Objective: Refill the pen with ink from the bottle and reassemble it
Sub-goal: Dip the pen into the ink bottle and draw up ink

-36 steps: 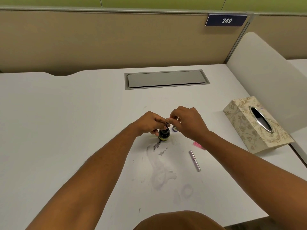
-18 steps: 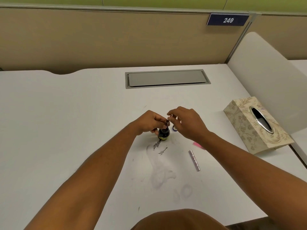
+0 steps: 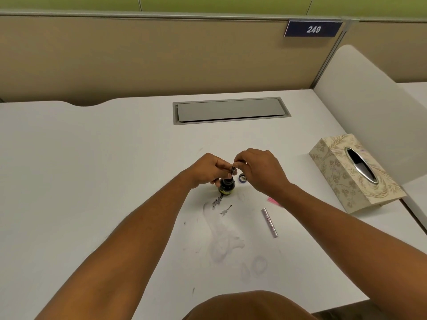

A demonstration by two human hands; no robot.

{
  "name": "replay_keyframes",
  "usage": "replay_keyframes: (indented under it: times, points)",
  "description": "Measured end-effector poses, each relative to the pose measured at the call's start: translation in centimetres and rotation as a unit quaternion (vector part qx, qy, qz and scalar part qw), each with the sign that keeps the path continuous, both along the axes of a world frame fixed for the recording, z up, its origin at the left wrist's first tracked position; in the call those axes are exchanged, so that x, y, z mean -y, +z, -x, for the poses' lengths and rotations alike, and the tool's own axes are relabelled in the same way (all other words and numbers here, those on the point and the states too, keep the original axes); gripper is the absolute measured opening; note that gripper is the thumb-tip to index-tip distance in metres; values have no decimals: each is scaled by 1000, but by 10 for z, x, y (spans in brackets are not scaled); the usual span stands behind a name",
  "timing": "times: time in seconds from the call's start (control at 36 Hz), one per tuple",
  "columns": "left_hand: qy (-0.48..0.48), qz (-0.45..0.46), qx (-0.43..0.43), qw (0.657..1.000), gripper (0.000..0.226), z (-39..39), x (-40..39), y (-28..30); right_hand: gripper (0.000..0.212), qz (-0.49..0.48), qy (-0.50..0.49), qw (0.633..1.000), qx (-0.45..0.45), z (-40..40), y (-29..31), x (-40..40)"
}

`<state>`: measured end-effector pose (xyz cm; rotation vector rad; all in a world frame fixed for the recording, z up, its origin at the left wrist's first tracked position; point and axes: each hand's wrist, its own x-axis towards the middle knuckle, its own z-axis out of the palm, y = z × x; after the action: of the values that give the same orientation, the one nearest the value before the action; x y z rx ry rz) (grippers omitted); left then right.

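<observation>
A small dark ink bottle [image 3: 227,187] stands open on the white desk [image 3: 92,181], with its blue cap [image 3: 242,178] lying just to its right. My left hand [image 3: 208,172] pinches the dark pen section [image 3: 233,168] upright over the bottle's mouth. The fingertips of my right hand [image 3: 256,169] pinch the top end of that pen part. A silver pen barrel [image 3: 269,222] lies on the desk to the right, near my right forearm. A pink piece [image 3: 273,200] shows beside my right wrist.
Ink smears and ring stains [image 3: 221,227] mark the desk in front of the bottle. A patterned tissue box [image 3: 353,174] sits at the right edge. A grey cable hatch [image 3: 231,110] lies at the back, under a beige partition.
My right hand's fingers loosened for a moment, then closed again on the top of the pen part. Both hands stayed over the bottle.
</observation>
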<state>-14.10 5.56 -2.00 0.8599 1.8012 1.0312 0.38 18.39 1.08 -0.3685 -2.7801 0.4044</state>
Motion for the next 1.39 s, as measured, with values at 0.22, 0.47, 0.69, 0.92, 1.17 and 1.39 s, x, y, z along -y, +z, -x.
replay_keyframes:
  times: [0.22, 0.47, 0.69, 0.92, 1.17, 1.39]
  points:
    - [1, 8, 29, 1000, 22, -2, 6, 6, 15, 24, 0, 1000, -1, -9, 7, 1]
    - [72, -37, 103, 991, 20, -5, 10, 18, 10, 61, -53, 994, -76, -34, 3, -4]
    - [157, -68, 165, 971, 20, -12, 13, 19, 9, 120, -94, 982, -113, -49, -6, -4]
    - [241, -98, 238, 936, 16, -21, 19, 14, 7, 145, -130, 971, -137, -65, -15, -2]
    - [271, -105, 262, 920, 17, -23, 33, 14, 7, 225, -161, 944, -182, -71, -11, 3]
    - [265, -105, 263, 922, 16, -29, 38, 18, 8, 249, -164, 938, -175, -65, -18, 18]
